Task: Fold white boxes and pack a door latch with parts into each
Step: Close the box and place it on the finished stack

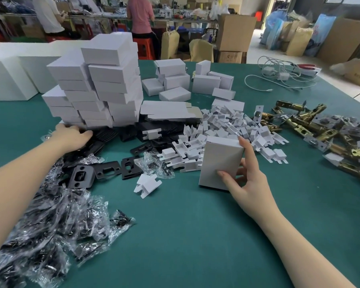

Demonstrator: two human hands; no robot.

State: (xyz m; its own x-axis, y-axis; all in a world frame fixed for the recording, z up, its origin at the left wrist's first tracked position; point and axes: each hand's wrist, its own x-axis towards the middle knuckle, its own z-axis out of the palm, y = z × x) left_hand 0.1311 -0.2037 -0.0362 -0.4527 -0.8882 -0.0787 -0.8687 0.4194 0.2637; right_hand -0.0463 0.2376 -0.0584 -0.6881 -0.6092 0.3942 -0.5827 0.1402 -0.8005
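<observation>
The left hand [71,136] covers what its fingertips touch at the foot of the stack of white boxes [96,84]. The closed white box [220,163] hides its contents. The plastic bags [42,235] are cut by the left edge, and the brass latches [312,129] by the right edge.

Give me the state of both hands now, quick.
Left hand: at the base of the stack of white boxes, fingers reaching over black plates; grip cannot be told.
Right hand: holding a closed white box upright on the table.
</observation>
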